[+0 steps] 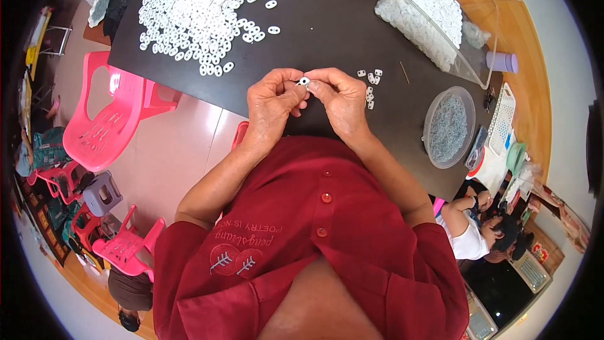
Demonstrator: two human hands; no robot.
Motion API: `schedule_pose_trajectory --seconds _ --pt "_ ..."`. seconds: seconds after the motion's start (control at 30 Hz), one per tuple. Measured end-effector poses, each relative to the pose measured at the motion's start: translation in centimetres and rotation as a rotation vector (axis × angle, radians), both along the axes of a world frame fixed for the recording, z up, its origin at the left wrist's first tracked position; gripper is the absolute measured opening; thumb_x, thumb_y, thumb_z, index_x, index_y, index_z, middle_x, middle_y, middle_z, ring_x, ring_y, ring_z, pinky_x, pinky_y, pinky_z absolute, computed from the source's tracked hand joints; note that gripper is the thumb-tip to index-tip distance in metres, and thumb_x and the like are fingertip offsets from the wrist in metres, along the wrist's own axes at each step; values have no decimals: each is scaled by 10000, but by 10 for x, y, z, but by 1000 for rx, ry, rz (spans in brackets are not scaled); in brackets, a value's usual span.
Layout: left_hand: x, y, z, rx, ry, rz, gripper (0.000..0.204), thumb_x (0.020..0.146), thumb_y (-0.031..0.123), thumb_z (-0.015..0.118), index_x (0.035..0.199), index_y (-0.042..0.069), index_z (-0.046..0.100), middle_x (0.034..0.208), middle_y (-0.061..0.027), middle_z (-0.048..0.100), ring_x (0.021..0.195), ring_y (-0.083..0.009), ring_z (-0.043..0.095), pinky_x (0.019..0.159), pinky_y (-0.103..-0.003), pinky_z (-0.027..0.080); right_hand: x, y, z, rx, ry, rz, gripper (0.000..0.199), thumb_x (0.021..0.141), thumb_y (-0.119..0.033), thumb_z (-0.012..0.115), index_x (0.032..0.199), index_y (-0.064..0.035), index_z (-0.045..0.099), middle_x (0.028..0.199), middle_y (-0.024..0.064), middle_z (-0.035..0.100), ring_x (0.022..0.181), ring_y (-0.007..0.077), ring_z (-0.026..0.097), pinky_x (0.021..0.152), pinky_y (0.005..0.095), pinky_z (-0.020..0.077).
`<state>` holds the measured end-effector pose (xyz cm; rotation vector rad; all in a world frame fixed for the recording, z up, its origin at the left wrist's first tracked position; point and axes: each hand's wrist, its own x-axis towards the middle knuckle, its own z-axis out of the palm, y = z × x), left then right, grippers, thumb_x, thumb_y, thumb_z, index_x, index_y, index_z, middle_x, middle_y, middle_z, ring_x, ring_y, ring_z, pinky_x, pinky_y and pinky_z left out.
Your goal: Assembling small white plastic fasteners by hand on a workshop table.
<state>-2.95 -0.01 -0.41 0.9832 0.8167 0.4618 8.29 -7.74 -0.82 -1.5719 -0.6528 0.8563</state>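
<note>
My left hand (275,102) and my right hand (340,101) meet over the table's near edge. Between their thumbs and fingertips is a small white plastic piece (304,80) with a dark hole showing; the fingers cover much of it. Just right of my right hand lie several small white rectangular pieces (370,97). Left of my hands, a large heap of white oval pieces (189,12), each with two holes, spreads over the dark table (327,31). A round clear bowl (429,127) on the right holds many small bluish-grey parts, too fine to name.
A clear plastic box (481,66) of white pieces stands at the far right, beside a lilac cylinder (502,62). A thin stick (404,73) lies nearby. Pink chairs (104,113) stand left. Another person (469,230) is at the lower right.
</note>
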Motion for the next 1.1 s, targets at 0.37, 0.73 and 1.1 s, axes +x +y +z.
schedule_pose_trajectory --seconds 0.37,0.73,1.1 --pt "0 -1 1 -51 -49 19 180 848 -10 558 1023 -49 557 743 -92 625 621 -116 588 507 -219 473 -1 -1 2 46 -6 36 181 801 114 535 937 32 624 827 65 605 704 108 592 668 227 481" --pt "4 3 7 -234 -54 124 162 835 24 567 974 -55 594 829 -115 641 656 -156 609 578 -259 511 -1 -1 5 70 -474 114 254 718 51 653 963 -9 628 867 63 582 765 139 563 646 249 486" --pt "-1 3 6 -188 -3 120 125 833 26 585 931 -46 615 785 -73 627 635 -107 577 561 -218 480 1 1 2 246 -779 96 289 651 15 704 933 7 640 842 98 619 734 222 558 618 314 467"
